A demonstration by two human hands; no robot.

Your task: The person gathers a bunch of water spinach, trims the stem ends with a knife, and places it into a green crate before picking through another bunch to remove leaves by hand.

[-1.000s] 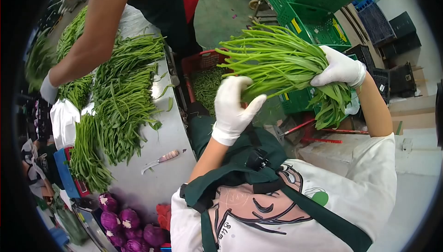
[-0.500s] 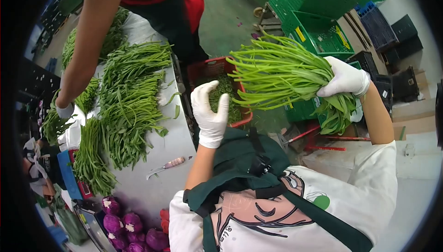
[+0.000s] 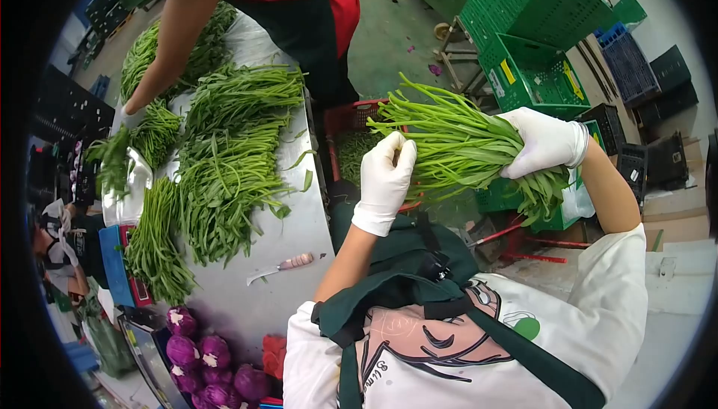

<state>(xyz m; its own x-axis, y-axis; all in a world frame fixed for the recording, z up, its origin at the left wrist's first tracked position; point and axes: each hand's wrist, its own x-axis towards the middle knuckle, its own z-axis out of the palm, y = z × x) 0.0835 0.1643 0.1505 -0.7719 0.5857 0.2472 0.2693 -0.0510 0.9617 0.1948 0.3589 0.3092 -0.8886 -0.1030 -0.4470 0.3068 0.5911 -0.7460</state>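
My right hand (image 3: 544, 139), in a white glove, is wrapped round the leafy end of a bunch of water spinach (image 3: 464, 132). The long green stems fan out to the left, and some leaves hang below the hand. At the stem ends is my left hand (image 3: 385, 184), also gloved, with thumb and forefinger pinched together. Whatever lies between those fingertips is too small or hidden to make out. Beneath the stems stands a red crate (image 3: 334, 116) holding loose green trimmings.
A metal table (image 3: 303, 222) at left carries piles of water spinach (image 3: 232, 169), a knife (image 3: 280, 267) and a blue-and-red scale (image 3: 123, 263). Purple cabbages (image 3: 213, 353) lie near its front. Across it, a co-worker's hand (image 3: 132, 117) handles greens. Green crates (image 3: 535, 72) stand at right.
My left hand has moved right to the stem ends and closed from open to a pinch. The bunch stays in my right hand. The co-worker's arm has shifted, and the view has swung slightly.
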